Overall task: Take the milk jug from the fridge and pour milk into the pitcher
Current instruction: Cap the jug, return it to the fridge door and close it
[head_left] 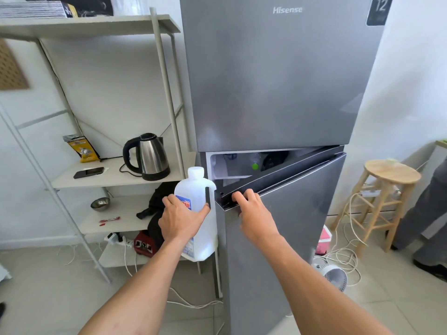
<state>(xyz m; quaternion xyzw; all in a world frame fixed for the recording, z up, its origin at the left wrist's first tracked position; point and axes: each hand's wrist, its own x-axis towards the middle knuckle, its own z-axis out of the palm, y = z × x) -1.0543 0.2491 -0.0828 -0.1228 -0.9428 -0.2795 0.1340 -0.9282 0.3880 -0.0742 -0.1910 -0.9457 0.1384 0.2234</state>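
1. White plastic jug (197, 189) with a white cap is upright, held in the air just left of the fridge (278, 81), in front of the shelf (116, 175).
2. Left hand (180, 220) wraps the jug's body from behind, over its blue and red label; this grip is closed on the jug, thumb on the right side near the handle.
3. Right hand (254, 213) rests on the top edge of the lower door (290, 238), fingers curled over the edge, so that grip is closed on the door.
4. Lower door stands slightly ajar; through the gap a few blurred items show inside, one with a green cap.
5. Upper door is closed and bears the word Hisense.
6. On the shelf's middle level sit a steel kettle (150, 157), a phone (88, 172) and a yellow bag (81, 147).
7. A wooden stool (384, 189) stands right of the fridge, with cables and a small fan (335, 276) on the floor near it.
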